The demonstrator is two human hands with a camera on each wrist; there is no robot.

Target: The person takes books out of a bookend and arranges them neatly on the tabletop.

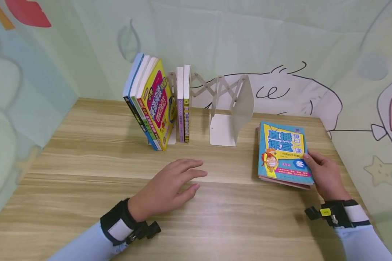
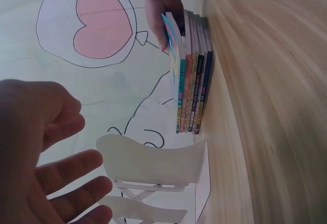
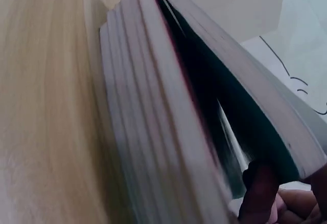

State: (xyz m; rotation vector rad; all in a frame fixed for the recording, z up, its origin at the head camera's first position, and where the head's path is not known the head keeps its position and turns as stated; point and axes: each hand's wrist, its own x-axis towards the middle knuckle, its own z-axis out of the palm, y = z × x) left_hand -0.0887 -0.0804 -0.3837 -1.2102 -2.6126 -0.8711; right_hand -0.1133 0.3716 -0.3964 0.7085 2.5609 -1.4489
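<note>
Right hand [image 1: 325, 174] grips the top blue book [image 1: 284, 152] of a stack at right, lifting its edge; left hand [image 1: 168, 188] rests flat, fingers spread, on the wooden table [image 1: 85, 163].

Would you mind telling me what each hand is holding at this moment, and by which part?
The right hand grips the top book of the flat stack by its lifted right edge. The left hand holds nothing.

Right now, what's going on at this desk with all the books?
A person sits at a wooden desk. Their right hand grips the top book of a flat stack at its near right corner, lifting it slightly. Their left hand rests open on the desk. Behind, an expandable white bookend rack holds several upright books at its left end.
</note>
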